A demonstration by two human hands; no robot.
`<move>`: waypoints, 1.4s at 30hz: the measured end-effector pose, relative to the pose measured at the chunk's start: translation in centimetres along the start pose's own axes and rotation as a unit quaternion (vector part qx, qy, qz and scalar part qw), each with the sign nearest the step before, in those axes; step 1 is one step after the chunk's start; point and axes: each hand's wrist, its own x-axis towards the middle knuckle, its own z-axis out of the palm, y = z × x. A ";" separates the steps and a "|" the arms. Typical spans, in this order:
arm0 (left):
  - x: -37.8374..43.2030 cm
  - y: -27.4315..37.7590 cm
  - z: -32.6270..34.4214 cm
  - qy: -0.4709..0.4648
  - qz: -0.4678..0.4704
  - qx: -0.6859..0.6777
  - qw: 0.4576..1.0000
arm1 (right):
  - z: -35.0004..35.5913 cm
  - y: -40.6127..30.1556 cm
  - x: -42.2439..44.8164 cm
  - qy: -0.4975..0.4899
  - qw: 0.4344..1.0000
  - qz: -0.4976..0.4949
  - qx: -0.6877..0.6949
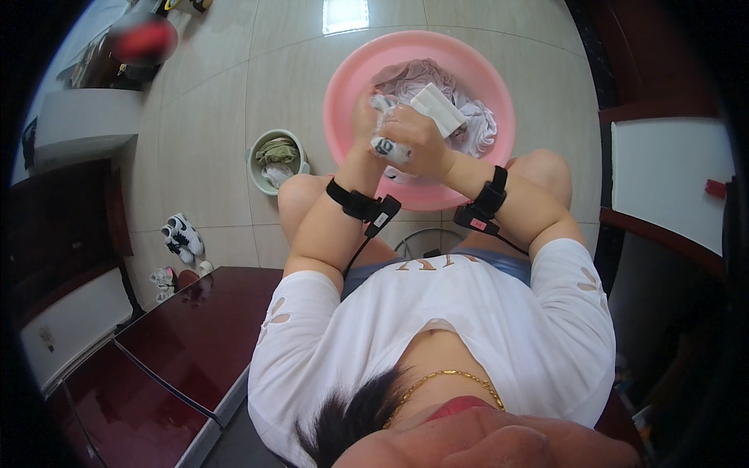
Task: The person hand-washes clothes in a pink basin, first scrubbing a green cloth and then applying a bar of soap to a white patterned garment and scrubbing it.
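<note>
Over a round pink plastic basin [345,76] my two hands are close together with a bunched white cloth [392,151] between them. The cloth has dark print and looks wet and foamy. My left hand [367,120] grips its left side. My right hand [416,136] is closed around it, with a wad sticking out below the fist. A white rectangular block, likely a soap bar [439,110], rests on the laundry just right of my right hand. Mauve fabric [418,73] and white fabric [481,126] lie heaped in the basin. My forearms hide its near left part.
A small pale green bucket [253,169] with green and whitish cloths stands left of my knee. White-and-black sneakers [186,237] and other shoes [164,281] are on the tiled floor [298,93]. A glossy dark red furniture surface [193,327] is at lower left.
</note>
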 end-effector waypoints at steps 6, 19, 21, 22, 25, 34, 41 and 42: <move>-2.0 -0.7 9.6 0.154 -0.007 0.073 0.985 | -0.6 5.0 -0.1 0.030 0.967 0.248 0.040; -2.0 4.8 10.5 0.064 0.045 0.071 0.994 | -0.8 5.5 -1.5 -0.157 0.928 0.313 0.129; -2.0 5.2 10.4 0.042 0.050 0.057 0.996 | -2.0 5.5 -0.8 -0.180 0.890 0.387 0.160; -1.6 5.4 9.9 0.039 0.103 0.113 0.987 | -2.7 6.0 -0.6 -0.170 0.875 0.405 0.205; -2.5 5.6 11.0 0.042 0.127 0.218 0.967 | -4.2 6.1 -0.5 -0.068 0.834 0.432 0.336; -3.5 4.1 11.5 0.054 -0.033 0.658 0.751 | -5.7 7.4 0.8 0.184 0.655 0.483 0.551; -3.1 2.5 13.0 0.055 0.031 0.048 0.997 | -2.7 2.3 0.4 0.100 0.966 0.230 0.068; -2.9 2.3 12.5 0.082 0.066 0.077 0.991 | -2.1 1.0 0.6 0.098 0.966 0.229 0.070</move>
